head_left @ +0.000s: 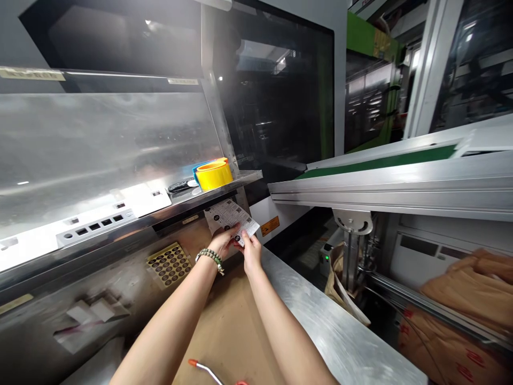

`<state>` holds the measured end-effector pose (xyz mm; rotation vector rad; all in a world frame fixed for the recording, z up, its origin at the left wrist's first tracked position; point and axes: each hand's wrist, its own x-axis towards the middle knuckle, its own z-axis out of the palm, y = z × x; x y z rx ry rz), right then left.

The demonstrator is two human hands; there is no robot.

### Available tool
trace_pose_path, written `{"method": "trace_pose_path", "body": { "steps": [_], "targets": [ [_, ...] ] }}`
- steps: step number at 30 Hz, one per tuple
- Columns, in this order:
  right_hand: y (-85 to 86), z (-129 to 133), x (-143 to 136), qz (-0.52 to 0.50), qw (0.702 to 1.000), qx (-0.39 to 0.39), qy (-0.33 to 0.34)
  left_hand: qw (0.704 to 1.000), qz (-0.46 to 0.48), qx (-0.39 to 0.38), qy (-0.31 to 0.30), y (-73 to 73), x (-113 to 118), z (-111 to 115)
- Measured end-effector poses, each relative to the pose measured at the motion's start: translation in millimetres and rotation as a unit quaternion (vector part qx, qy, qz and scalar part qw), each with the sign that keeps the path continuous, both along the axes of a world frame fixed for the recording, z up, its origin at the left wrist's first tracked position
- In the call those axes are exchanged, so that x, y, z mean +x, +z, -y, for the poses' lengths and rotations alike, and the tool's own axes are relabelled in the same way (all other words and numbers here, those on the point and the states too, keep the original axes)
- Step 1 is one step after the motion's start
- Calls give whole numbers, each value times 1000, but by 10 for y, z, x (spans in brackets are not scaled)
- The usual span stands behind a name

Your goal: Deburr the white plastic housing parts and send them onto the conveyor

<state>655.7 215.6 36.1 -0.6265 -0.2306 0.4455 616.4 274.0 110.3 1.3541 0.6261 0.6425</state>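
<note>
Tape roll sits on the shelf above. Left hand and right hand pinch the printed sheet.

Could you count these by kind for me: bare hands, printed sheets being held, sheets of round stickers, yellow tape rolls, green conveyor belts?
Hands: 2 (left hand, right hand)
Held printed sheet: 1
Round-sticker sheet: 1
Yellow tape roll: 1
Green belt: 1
Total: 6

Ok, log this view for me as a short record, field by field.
Left hand: holding the printed sheet
Right hand: pinching the sheet's near corner
Shelf: yellow tape roll, white panel with cutouts
Below shelf: sheet of round dark stickers
Bench: brown covering, orange-tipped rod
Beyond bench: green-belt conveyor
</note>
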Motion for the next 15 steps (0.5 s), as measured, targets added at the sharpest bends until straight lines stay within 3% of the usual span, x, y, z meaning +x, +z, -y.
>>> {"method": "trace_pose_path", "body": {
  "steps": [8, 15],
  "targets": [
    [21, 28, 40, -10, 999, -5, -34, 1000, -8, 5, 2, -3, 7, 57],
    [76, 7, 28, -33, 998, -13, -47, 998, 52, 7, 28, -12, 14, 136]
  ]
}}
